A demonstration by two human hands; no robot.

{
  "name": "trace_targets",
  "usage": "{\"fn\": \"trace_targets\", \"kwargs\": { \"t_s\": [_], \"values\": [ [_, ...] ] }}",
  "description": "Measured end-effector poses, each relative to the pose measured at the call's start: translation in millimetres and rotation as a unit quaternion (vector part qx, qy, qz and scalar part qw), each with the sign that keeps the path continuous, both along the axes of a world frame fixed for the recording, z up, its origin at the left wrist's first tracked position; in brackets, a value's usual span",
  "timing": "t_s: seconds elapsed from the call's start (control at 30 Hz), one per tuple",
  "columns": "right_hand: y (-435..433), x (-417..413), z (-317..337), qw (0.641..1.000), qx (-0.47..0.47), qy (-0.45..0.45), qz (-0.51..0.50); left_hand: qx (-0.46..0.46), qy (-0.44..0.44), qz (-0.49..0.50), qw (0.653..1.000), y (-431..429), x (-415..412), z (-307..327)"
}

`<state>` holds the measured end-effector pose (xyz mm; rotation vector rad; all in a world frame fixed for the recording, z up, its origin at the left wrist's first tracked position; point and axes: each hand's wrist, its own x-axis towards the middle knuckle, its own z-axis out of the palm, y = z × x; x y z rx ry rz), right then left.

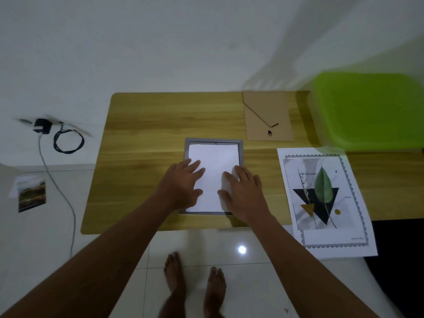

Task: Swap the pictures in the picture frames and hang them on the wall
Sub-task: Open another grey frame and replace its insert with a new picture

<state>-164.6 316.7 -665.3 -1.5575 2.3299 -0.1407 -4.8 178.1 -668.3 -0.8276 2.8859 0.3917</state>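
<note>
Here the grey rectangular picture frame (214, 141) lies face down near the middle of the light wooden table (142, 157), and a white sheet of paper (213, 177) rests blank side up inside it. The person's left hand (183, 184) and right hand (243, 193) lie flat on the sheet, fingers spread apart and pressing down, clamped on nothing. The brown cardboard backing board (267, 115) with its fold-out stand lies apart, toward the table's far right — not yet returned to the frame. The leaf-and-triangle print on white paper (325, 200) sits to the right of the frame, its near edge hanging past the table edge.

The likely step is seating the sheet squarely in the recess. The risks seem plain: uneven pressure from either palm could skew the paper or crease it against the frame's inner lip, and a sheet riding over that lip would keep the backing board from closing flush. The overhanging print could slide off if an arm brushes it.
</note>
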Motion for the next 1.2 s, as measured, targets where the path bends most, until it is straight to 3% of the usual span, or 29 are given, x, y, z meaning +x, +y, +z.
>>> {"fn": "trace_targets", "kwargs": {
  "t_s": [0.63,0.9,1.07,1.2],
  "values": [
    [-11,-17,-3,0.995,-0.029,-0.09,-0.01,0.027,0.021,0.012,0.999,-11,1,-3],
    [-17,-26,2,0.997,-0.051,-0.058,0.027,0.027,-0.01,0.019,0.999,-13,4,-3],
    [-24,-40,2,0.994,-0.079,-0.069,0.008,0.027,-0.008,0.064,0.998,-16,6,-6],
    [-47,-77,1,0.995,-0.086,-0.029,-0.031,0.016,-0.025,0.083,0.996,-24,18,-14]
  ]
}}
